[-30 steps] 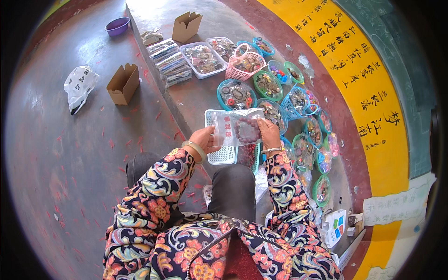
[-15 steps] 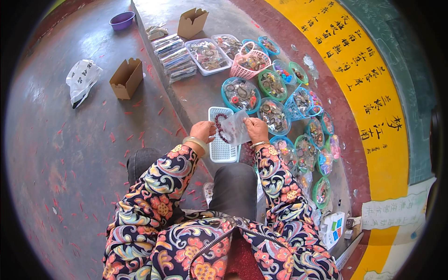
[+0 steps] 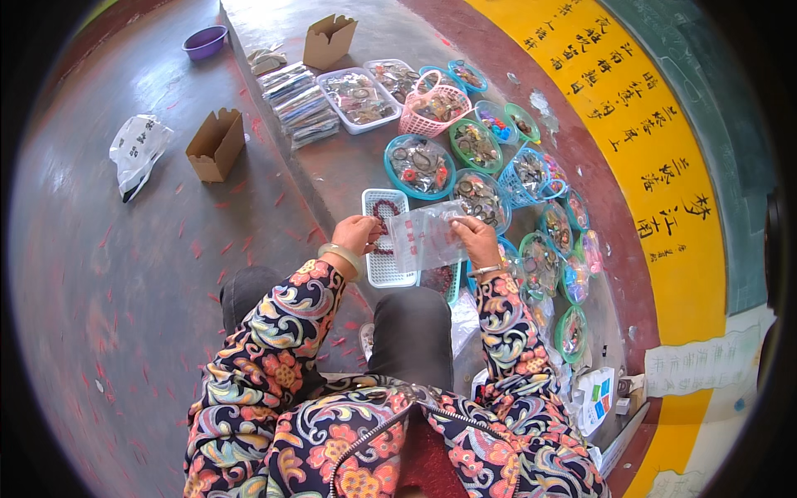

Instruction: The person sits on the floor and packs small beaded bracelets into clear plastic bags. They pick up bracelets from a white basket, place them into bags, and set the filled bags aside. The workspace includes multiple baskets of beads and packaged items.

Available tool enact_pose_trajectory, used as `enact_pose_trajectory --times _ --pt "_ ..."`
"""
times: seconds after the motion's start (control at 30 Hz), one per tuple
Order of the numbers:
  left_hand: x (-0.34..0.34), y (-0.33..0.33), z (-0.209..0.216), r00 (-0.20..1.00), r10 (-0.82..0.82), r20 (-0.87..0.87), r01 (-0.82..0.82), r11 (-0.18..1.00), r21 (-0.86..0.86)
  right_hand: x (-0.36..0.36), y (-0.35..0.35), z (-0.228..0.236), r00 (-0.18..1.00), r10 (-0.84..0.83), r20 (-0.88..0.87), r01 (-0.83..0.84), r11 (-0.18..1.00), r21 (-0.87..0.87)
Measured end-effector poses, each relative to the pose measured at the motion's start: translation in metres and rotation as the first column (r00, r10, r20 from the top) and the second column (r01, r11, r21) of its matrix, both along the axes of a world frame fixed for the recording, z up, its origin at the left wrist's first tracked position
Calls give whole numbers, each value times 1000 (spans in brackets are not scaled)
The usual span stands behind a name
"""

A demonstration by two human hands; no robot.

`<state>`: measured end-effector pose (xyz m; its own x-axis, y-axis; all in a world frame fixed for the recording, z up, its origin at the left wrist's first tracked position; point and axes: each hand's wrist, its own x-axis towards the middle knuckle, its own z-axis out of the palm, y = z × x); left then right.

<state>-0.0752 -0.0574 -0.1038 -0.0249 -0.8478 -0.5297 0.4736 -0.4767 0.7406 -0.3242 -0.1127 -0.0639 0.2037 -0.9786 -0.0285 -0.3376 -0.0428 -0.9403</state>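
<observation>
Clear plastic bag [image 3: 426,238]: head view, stretched out over the right part of the white basket [image 3: 384,274], see-through but glossy, its red print blurred
Right hand [image 3: 480,241]: thumb and fingers pinched together on the bag's right edge
Left hand [image 3: 357,235]: fingers curled nearly closed at the bag's left edge, beside the bracelet; cannot tell which of the two they grip, if either
Dark red bracelet [image 3: 385,202]: one arc shows above the left fingertips, the middle hidden by hand and bag; cannot tell whether it rests on the white basket or hangs over it
Teal basket [image 3: 456,287]: mostly covered by bag and white basket, the knee [image 3: 413,332] blocking its near end
Blue round basket [image 3: 421,168]: beyond the bag, its small packets too jumbled to make out
Pink basket [image 3: 427,124]: farther off, among more filled baskets, some partly behind the right sleeve [image 3: 506,311]
Cardboard box [image 3: 214,151]: on the floor to the left, near a crumpled white bag [image 3: 141,156]
</observation>
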Motion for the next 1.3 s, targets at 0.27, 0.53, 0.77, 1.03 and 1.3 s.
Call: enact_pose_trajectory --times 0.27,0.53,0.77,1.03,1.3 --pt "-14 12 24 967 -227 -112 217 972 -94 -22 50 32 872 -51 487 -88 962 257" --pt "-13 11 19 978 -151 -141 129 979 -154 -29 55 42 825 -61 562 -135 944 301" --pt "-14 13 29 974 -187 -130 158 965 -207 -30 50 51 946 -101 307 32 974 223" --pt "-12 7 20 994 -107 16 104 911 -398 -47 57 57 998 -29 61 16 978 209" --pt "-14 10 25 997 -45 68 68 918 -391 -119 101 -2 832 -350 430 223 921 319"
